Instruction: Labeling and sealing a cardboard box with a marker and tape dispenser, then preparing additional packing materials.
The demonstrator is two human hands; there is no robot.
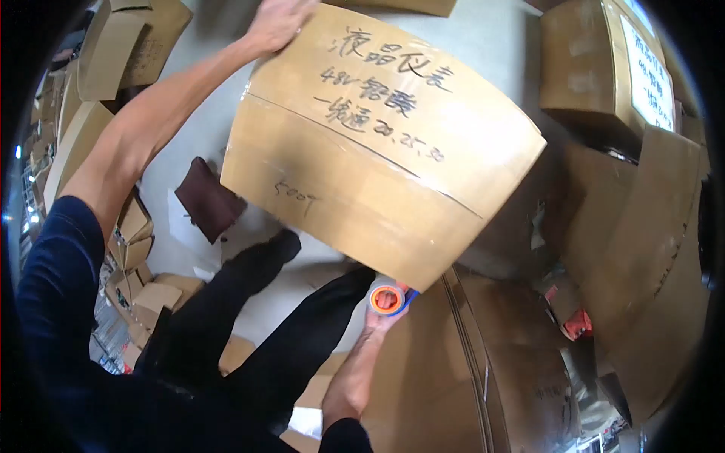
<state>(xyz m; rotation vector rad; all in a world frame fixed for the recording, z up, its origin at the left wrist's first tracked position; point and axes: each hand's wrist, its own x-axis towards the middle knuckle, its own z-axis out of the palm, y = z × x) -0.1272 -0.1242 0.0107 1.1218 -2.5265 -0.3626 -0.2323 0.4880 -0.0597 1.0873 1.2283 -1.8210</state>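
A large brown cardboard box [370,143] with handwriting in dark marker hangs tilted in front of my legs. My left hand [281,24] grips its far left edge, the arm stretched out. At the near lower corner is my right hand [384,318], closed around a roll of tape [387,299] with an orange core. Fingers show through the core, and something blue sticks out beside it. The right hand is close against the box's corner; whether its fingers also bear the box is hidden. A taped seam runs across the box's side.
Flat, folded cardboard [423,377] stands by my right leg. More cartons [589,68] are stacked at the far right, and open boxes [121,53] line the left. A dark maroon item [208,198] lies on the grey floor [170,98]. Red scrap [577,323] sits among cardboard at the right.
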